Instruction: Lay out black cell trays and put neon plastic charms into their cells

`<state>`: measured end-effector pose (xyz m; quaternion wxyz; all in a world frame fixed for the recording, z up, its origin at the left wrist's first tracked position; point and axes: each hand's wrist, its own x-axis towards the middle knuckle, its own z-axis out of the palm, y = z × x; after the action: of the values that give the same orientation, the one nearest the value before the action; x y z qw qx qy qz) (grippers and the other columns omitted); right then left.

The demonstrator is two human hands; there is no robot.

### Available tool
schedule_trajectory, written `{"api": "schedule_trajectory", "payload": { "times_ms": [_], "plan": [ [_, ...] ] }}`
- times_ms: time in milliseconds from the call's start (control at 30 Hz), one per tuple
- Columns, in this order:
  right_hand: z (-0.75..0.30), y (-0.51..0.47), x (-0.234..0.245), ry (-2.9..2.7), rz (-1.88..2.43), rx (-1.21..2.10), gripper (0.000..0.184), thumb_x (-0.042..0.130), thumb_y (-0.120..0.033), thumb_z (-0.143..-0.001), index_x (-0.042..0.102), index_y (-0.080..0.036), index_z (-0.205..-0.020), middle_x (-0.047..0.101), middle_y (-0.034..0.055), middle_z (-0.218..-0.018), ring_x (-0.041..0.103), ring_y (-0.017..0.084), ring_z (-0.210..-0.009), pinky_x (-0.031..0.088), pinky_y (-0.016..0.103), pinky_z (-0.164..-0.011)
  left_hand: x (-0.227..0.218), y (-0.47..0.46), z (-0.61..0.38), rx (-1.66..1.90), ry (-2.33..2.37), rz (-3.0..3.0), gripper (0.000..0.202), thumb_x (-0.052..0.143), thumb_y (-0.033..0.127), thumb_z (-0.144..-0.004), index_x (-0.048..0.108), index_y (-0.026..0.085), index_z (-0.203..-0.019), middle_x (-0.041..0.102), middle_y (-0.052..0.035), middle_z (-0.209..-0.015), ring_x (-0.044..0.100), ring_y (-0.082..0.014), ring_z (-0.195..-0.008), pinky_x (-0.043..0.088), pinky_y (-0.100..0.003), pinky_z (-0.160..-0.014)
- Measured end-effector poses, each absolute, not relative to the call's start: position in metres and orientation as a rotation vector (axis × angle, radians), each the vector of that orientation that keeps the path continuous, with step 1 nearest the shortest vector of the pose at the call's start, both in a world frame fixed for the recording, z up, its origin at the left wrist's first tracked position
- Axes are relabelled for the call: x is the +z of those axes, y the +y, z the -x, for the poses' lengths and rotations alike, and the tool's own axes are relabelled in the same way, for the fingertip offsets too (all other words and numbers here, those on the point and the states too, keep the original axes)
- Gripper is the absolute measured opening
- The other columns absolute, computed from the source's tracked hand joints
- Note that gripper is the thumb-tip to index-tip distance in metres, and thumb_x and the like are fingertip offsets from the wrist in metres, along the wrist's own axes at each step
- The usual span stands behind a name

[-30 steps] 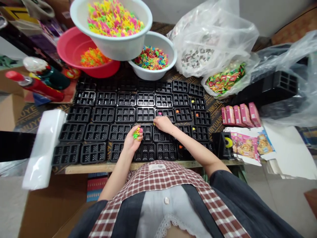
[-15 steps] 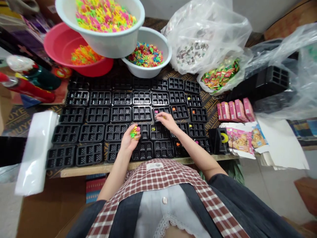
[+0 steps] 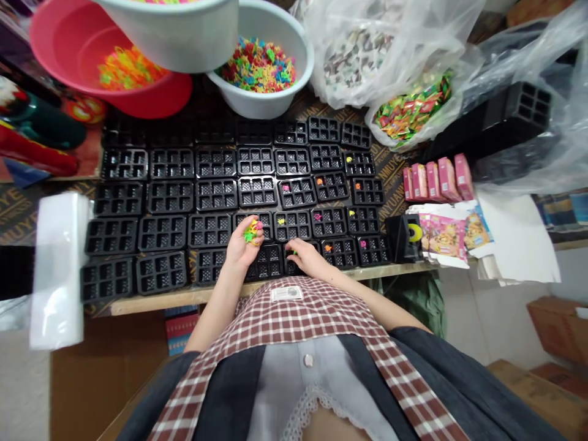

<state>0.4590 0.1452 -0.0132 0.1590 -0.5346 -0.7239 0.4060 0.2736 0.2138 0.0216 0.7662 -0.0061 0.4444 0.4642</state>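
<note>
My left hand (image 3: 242, 246) is curled round a bunch of small plastic trinkets (image 3: 253, 231) in green, yellow and pink, above a black compartment tray. My right hand (image 3: 309, 258) reaches down into a front-row tray (image 3: 290, 267), its fingertips pinched around what looks like a small green trinket. Just behind it, a tray (image 3: 294, 233) has one yellow trinket (image 3: 282, 222) in a compartment. Single trinkets also lie in several trays to the right, such as a magenta one (image 3: 318, 217) and an orange one (image 3: 327, 248). The right fingers partly hide their tray.
Rows of black trays cover the table. Behind them stand a red basin (image 3: 160, 101), a pale blue basin (image 3: 261, 105) and a raised pale tub (image 3: 184, 46). Plastic bags (image 3: 404, 122), pink boxes (image 3: 448, 177) and flat cartons (image 3: 519, 242) are at right; clear film sleeves (image 3: 57, 269) at left.
My right hand has moved from a middle-row tray toward me to a front-row tray. My left hand still holds its bunch at nearly the same spot. The view has tilted downward.
</note>
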Motion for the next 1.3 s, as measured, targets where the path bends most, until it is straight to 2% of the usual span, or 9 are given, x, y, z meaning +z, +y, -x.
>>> {"api": "schedule_trajectory", "payload": {
  "times_ms": [167, 333, 600, 733, 833, 933, 1033, 1167, 1300],
  "plan": [
    [-0.463, 0.143, -0.021, -2.075, 1.525, 1.071, 0.025, 0.059, -0.007, -0.081, 0.064, -0.020, -0.102, 0.058, 0.0061, -0.100, 0.061, 0.019, -0.094, 0.051, 0.037, -0.088, 0.022, 0.212, -0.270, 1.021, 0.965, 0.008, 0.007, 0.063, 0.016, -0.079, 0.059, 0.014, -0.074, 0.054, 0.0013, -0.060, 0.046, -0.0039, -0.044, 0.026, -0.012, -0.036],
    [-0.463, 0.143, -0.018, -2.038, 1.503, 1.089, 0.030, 0.059, -0.005, -0.081, 0.065, -0.019, -0.108, 0.065, 0.0084, -0.103, 0.064, 0.021, -0.098, 0.052, 0.038, -0.089, 0.021, 0.210, -0.266, 1.030, 0.952, 0.022, 0.006, 0.062, 0.015, -0.079, 0.059, 0.014, -0.074, 0.055, 0.0008, -0.060, 0.046, -0.0041, -0.045, 0.027, -0.012, -0.036],
    [-0.456, 0.148, -0.007, -1.947, 1.432, 1.141, 0.016, 0.055, -0.015, -0.089, 0.068, -0.021, -0.096, 0.072, 0.0055, -0.096, 0.068, 0.019, -0.090, 0.053, 0.034, -0.084, 0.023, 0.208, -0.253, 1.072, 0.928, 0.046, 0.008, 0.062, 0.017, -0.081, 0.059, 0.014, -0.075, 0.054, 0.0010, -0.061, 0.046, -0.0039, -0.045, 0.027, -0.012, -0.036],
    [-0.423, 0.158, -0.006, -2.117, 1.262, 1.107, 0.020, 0.052, -0.017, -0.092, 0.066, -0.022, -0.105, 0.069, 0.0062, -0.101, 0.066, 0.019, -0.093, 0.052, 0.034, -0.085, 0.029, 0.209, -0.234, 1.152, 0.929, 0.051, 0.010, 0.061, 0.018, -0.084, 0.058, 0.015, -0.075, 0.053, 0.0015, -0.061, 0.044, -0.0034, -0.045, 0.027, -0.012, -0.036],
    [-0.391, 0.167, -0.007, -2.391, 1.174, 1.034, 0.024, 0.050, -0.014, -0.092, 0.064, -0.022, -0.110, 0.066, 0.0062, -0.101, 0.064, 0.016, -0.083, 0.050, 0.028, -0.074, 0.034, 0.207, -0.217, 1.217, 0.948, 0.059, 0.012, 0.059, 0.018, -0.085, 0.058, 0.015, -0.074, 0.052, 0.0015, -0.060, 0.043, -0.0030, -0.045, 0.027, -0.011, -0.037],
    [-0.371, 0.170, -0.008, -2.649, 1.156, 0.943, 0.028, 0.050, -0.006, -0.087, 0.063, -0.021, -0.107, 0.062, 0.0053, -0.100, 0.058, 0.012, -0.067, 0.043, 0.024, -0.060, 0.037, 0.201, -0.202, 1.271, 0.976, 0.074, 0.014, 0.057, 0.017, -0.086, 0.059, 0.015, -0.072, 0.051, 0.0019, -0.060, 0.042, -0.0027, -0.045, 0.026, -0.011, -0.036],
    [-0.367, 0.171, -0.007, -2.730, 1.134, 0.910, 0.027, 0.051, -0.005, -0.086, 0.062, -0.021, -0.105, 0.060, 0.0049, -0.102, 0.054, 0.011, -0.062, 0.039, 0.024, -0.057, 0.034, 0.194, -0.189, 1.301, 0.998, 0.090, 0.013, 0.060, 0.016, -0.084, 0.059, 0.015, -0.071, 0.051, 0.0020, -0.060, 0.041, -0.0026, -0.045, 0.026, -0.010, -0.036],
    [-0.366, 0.189, -0.009, -2.507, 1.090, 0.911, 0.021, 0.048, -0.017, -0.095, 0.063, -0.022, -0.108, 0.059, 0.0057, -0.103, 0.059, 0.014, -0.079, 0.046, 0.024, -0.070, 0.027, 0.188, -0.178, 1.320, 0.986, 0.125, 0.013, 0.058, 0.014, -0.084, 0.059, 0.015, -0.071, 0.051, 0.0016, -0.059, 0.042, -0.0032, -0.046, 0.026, -0.010, -0.036],
    [-0.349, 0.230, -0.022, -2.297, 1.133, 0.906, 0.020, 0.046, -0.019, -0.096, 0.065, -0.018, -0.104, 0.059, 0.0077, -0.102, 0.059, 0.016, -0.094, 0.047, 0.027, -0.085, 0.027, 0.189, -0.180, 1.316, 0.968, 0.140, 0.012, 0.056, 0.013, -0.084, 0.059, 0.014, -0.072, 0.051, 0.0017, -0.059, 0.042, -0.0032, -0.045, 0.026, -0.010, -0.036]
  ]
}}
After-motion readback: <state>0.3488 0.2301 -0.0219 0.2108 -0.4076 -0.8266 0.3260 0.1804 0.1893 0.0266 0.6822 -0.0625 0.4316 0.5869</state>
